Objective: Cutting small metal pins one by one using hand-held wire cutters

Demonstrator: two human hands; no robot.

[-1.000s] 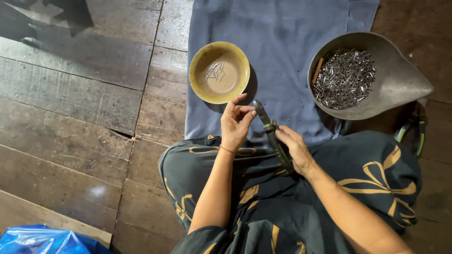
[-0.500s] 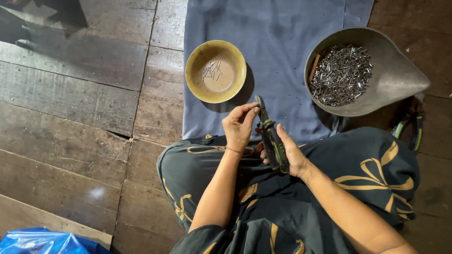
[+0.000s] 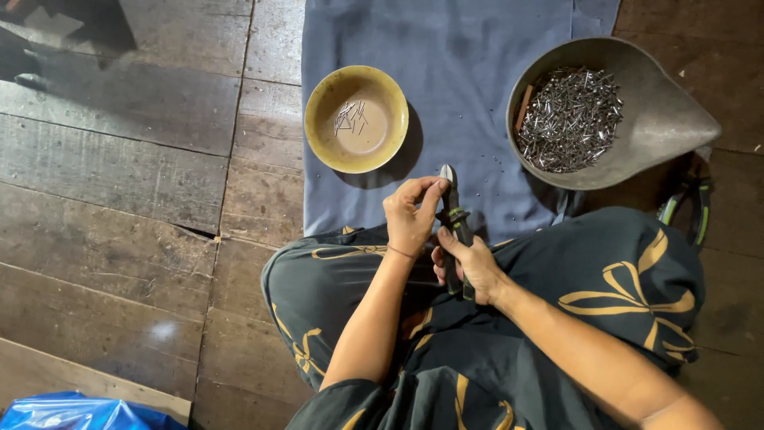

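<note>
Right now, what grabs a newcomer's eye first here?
The grey metal scoop at upper right, heaped with small metal pins. Then the yellow bowl on the blue cloth, holding a few pins. At centre, the right hand grips pliers, left hand at their tip.

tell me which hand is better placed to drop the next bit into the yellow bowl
Left, probably. The left hand pinches at the tip of the pliers, on the side facing the yellow bowl, which lies just ahead of it. The right hand is wrapped round the plier handles.
</note>
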